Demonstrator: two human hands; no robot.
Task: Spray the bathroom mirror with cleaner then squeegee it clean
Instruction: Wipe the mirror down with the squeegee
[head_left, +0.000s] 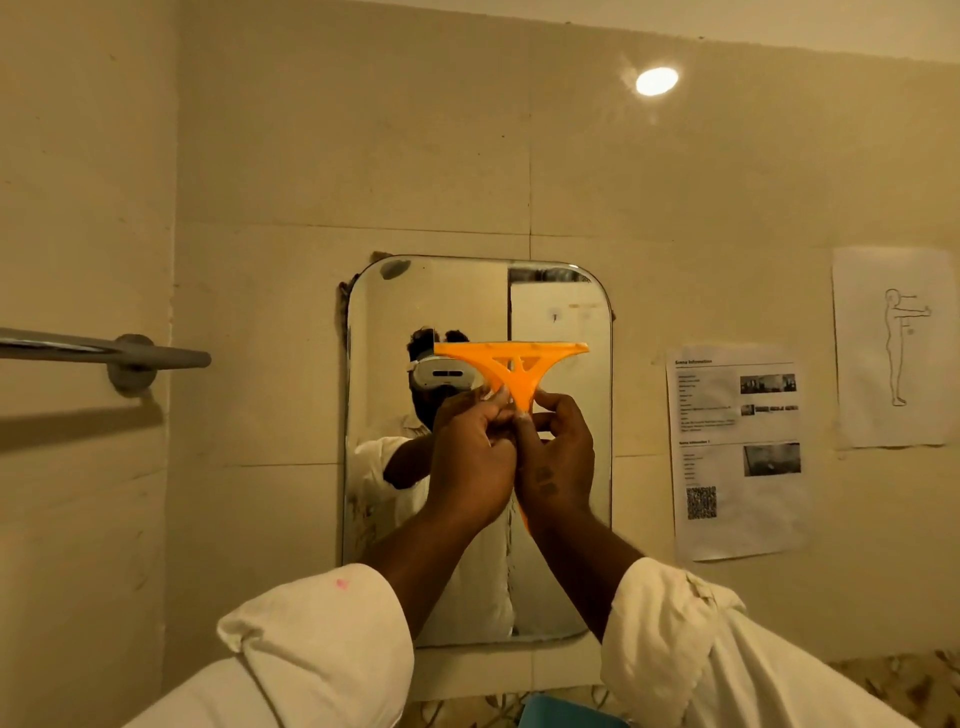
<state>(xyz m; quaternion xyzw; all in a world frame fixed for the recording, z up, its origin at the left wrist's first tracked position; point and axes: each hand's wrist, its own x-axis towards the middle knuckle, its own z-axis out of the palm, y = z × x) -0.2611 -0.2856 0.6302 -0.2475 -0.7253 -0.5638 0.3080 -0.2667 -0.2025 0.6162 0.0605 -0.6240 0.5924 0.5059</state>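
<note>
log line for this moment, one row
stage: squeegee | left hand: on squeegee handle | right hand: on handle | blade: level, on upper mirror | spray bottle: not seen

A white printed paper sheet (737, 452) taped to the beige tiled wall, at three o'clock from the mirror, carries the bold heading "Scene Information" and a black QR code (701, 502) low on the page; its smaller lines are too fine to read.
</note>
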